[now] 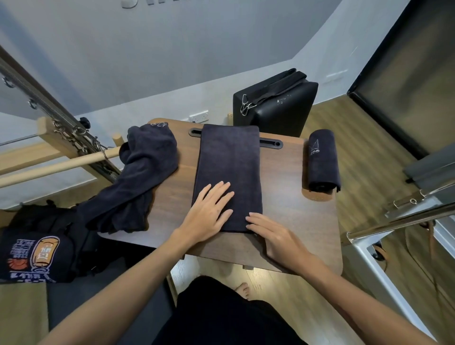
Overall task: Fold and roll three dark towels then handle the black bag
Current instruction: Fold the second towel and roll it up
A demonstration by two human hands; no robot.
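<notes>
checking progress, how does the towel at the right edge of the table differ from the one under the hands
The right-edge towel is rolled into a tight cylinder; the middle towel lies flat as a long folded strip. The rolled one shows pale lettering and lies untouched; the flat one shows none, with the left hand flat on it and the right hand at its near corner. Both are dark.

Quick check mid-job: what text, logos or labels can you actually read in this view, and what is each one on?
"ESS": pale letters under a pointed logo on the rolled dark towel at the wooden table's right edge; any earlier letters are hidden.
Pale embroidery on the crumpled dark towel: too small to read.
Printed characters around an orange graphic on the dark printed fabric, lower left: upside down, unreadable.
Raised white wall lettering, top edge: cropped, unreadable.
</notes>
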